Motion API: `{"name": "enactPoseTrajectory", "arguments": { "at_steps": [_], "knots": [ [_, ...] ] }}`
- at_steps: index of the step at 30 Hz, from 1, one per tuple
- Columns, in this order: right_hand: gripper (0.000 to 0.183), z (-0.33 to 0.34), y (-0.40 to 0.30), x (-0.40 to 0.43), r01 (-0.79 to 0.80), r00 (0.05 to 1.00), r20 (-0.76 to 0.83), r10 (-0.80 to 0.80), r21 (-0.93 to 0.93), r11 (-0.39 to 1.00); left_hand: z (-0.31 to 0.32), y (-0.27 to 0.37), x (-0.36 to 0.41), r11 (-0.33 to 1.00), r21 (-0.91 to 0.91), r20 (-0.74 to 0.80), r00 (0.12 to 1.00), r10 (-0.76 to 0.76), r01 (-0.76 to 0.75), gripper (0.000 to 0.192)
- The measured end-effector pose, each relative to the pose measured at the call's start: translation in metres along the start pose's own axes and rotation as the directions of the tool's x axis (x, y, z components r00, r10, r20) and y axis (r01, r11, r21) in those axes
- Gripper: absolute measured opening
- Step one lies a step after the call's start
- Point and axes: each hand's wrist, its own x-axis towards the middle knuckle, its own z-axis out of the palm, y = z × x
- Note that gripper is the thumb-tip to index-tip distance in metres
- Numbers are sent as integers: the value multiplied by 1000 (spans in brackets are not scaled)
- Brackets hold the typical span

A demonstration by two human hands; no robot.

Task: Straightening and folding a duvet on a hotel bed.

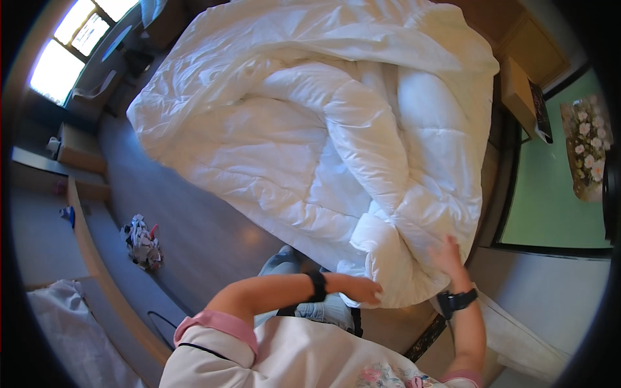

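Observation:
A thick white quilted duvet (364,140) is spread over the bed in front of me, bunched into folds and a long raised roll. A loose white sheet or cover (194,87) drapes across its far and left sides. My left hand (365,290) is at the duvet's near edge with its fingers curled; whether cloth is pinched in them is hidden. Farther right, my right hand (447,257) is blurred, fingers apart, over the duvet's near right part. Nothing shows in its grasp.
At right stand a wooden bedside unit (518,99) and a green panel (548,169) with a flower picture. Left are a long low bench (111,233) bearing a crumpled pile (142,242), white cloth (73,325), a chair (97,92) and a window. White fabric (514,330) hangs lower right.

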Motion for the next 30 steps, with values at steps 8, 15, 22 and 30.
{"name": "enactPoseTrajectory", "arguments": {
  "at_steps": [8, 15, 22, 30],
  "knots": [
    [39, 87, -255, 7, 543, 836, -154, -527, 86, 835, -44, -163, -246, 916, -277, -788, 476, -390, 292, 27],
    [29, 190, -502, 55, 669, 719, -18, -694, 289, 685, -39, -302, -434, 723, -690, -719, 84, -690, 37, 36],
    [32, 238, -695, 112, 307, 814, 249, -525, 582, 753, -123, -360, -526, 849, -524, -850, -24, -527, -70, 51],
    [43, 265, -825, 224, -675, 674, 702, -228, 712, 194, -203, -390, -533, 951, -239, -968, 29, -249, 197, 50]
  ]
}}
